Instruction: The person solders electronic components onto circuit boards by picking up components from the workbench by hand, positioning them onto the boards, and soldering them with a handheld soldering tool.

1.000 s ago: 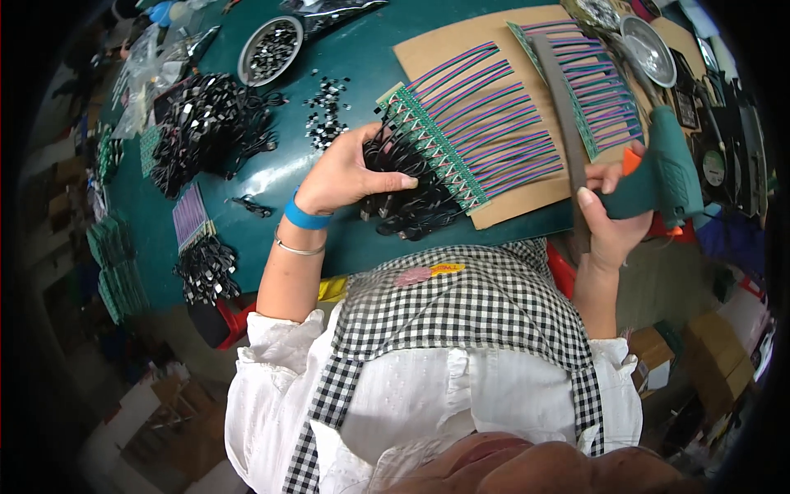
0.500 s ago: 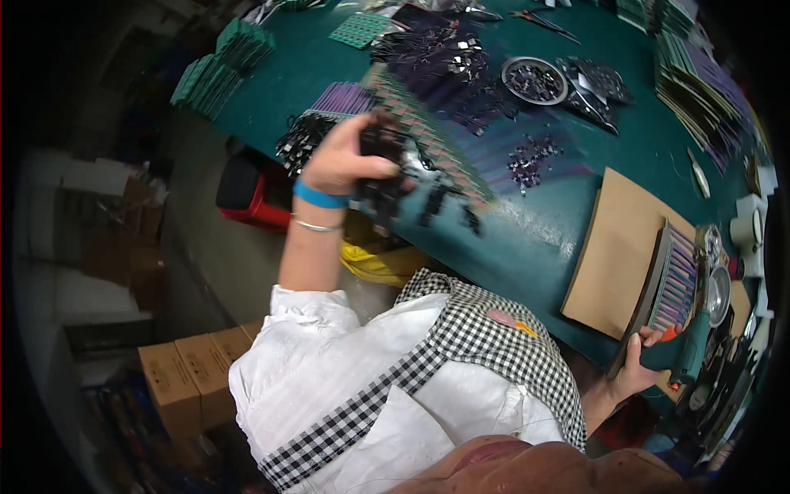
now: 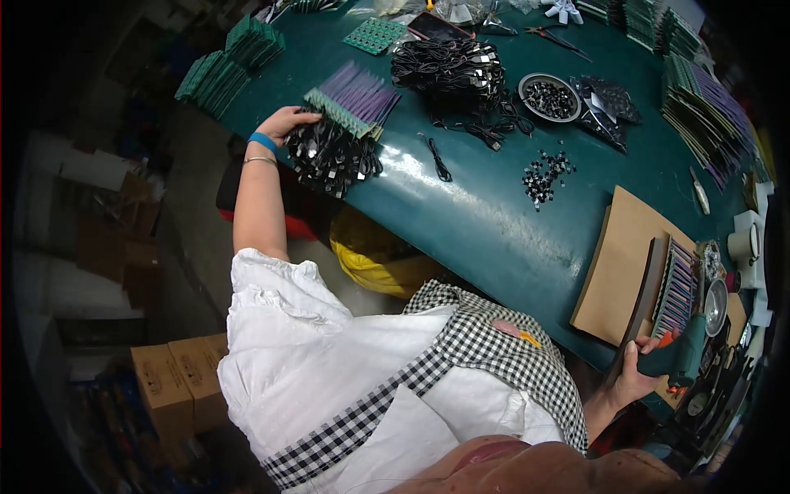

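Note:
My left hand (image 3: 288, 123), with a blue wristband, is closed at the left end of a green circuit board panel (image 3: 341, 113); some of its fingers are hidden. Black USB cables (image 3: 329, 156) hang in a dense bunch from the panel over the table's near edge. Purple strips (image 3: 354, 86) fan out behind it. At the right, my right hand (image 3: 638, 375) is closed around the handle of a green glue gun (image 3: 690, 350) with orange parts. A dark strip (image 3: 644, 296) runs past the thumb, beside a row of narrow coloured boards (image 3: 675, 288) on brown cardboard (image 3: 613, 263).
A heap of black cables (image 3: 451, 70) lies at the back centre, near one loose cable (image 3: 438, 160). Small black parts fill a round bowl (image 3: 550, 97) and form a pile (image 3: 545, 177). Pliers (image 3: 559, 41) and stacked boards (image 3: 704, 107) are farther right.
My left hand has moved left and lowered the board panel with its cables onto the stack at the table's left edge. My right hand stays at the glue gun.

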Demonstrator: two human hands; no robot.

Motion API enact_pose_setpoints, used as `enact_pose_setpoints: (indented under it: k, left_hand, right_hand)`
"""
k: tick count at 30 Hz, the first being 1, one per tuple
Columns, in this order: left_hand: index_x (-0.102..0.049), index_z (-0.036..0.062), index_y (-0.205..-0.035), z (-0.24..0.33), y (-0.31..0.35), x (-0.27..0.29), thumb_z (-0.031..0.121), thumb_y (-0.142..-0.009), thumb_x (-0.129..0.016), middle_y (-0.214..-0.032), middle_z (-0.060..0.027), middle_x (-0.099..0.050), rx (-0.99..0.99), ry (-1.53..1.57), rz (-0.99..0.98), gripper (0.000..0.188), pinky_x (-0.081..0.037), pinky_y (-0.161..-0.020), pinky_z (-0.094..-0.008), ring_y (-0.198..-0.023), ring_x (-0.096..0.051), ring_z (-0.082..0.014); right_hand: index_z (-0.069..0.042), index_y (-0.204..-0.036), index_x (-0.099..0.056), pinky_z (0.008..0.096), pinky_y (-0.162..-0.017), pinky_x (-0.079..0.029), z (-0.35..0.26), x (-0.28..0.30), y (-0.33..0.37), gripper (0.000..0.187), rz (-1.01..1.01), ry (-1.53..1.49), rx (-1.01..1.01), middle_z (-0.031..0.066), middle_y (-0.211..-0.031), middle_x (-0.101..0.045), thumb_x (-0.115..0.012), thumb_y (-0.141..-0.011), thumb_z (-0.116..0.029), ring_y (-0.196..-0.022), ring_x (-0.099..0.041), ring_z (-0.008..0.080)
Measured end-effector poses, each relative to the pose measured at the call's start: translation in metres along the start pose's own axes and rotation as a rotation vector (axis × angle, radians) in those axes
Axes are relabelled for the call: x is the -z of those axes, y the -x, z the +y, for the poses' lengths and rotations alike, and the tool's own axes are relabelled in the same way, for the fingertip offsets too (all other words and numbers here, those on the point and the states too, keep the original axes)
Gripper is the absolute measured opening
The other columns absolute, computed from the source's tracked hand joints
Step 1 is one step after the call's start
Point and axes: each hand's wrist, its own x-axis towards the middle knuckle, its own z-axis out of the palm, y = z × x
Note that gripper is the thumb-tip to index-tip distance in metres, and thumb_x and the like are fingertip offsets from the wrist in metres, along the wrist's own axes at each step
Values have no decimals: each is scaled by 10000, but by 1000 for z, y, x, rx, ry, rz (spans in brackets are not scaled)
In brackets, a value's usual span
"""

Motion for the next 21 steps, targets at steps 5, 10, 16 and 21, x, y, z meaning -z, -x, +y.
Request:
enact_pose_setpoints:
  k: [5, 10, 16, 21]
  left_hand:
    - [-570, -103, -1227, -6, -14, 21, 393, -622, -884, -1124, -192, -663, -33, -807, 409, 843, -478, -938, -381, -1020, -635, -280]
    - [-659, -80, -1006, -5, -18, 13, 601, -721, -742, -1047, -273, -663, 93, -1271, 365, 743, -501, -838, -447, -1023, -634, -406]
    - [-563, 84, -1293, 57, 56, -64, 278, -762, -773, -1234, -163, -616, -335, -1341, 822, 602, -463, -961, -457, -1117, -588, -365]
    - [-694, 34, -1068, 103, 94, -252, 61, -836, -717, -973, -60, -690, -1137, -447, 379, 235, -494, -771, -265, -840, -615, -125]
  right_hand:
    - [-21, -1430, -343, 260, -738, -457, 2, 0, 0, 790, -31, -102, -5, 37, -921, -446, -644, -728, 179, -822, -499, 130]
    - [-16, -1410, -355, 273, -750, -488, 5, 0, 2, 822, 109, -22, -103, 33, -863, -490, -703, -686, 160, -790, -545, 139]
    - [11, -1366, -378, 258, -681, -511, -6, 13, 8, 794, 203, -26, -123, 41, -859, -510, -732, -666, 136, -780, -589, 143]
    - [31, -1382, -341, 248, -691, -510, -24, 25, 16, 810, 282, 36, -11, 39, -818, -487, -694, -659, 121, -793, -611, 157]
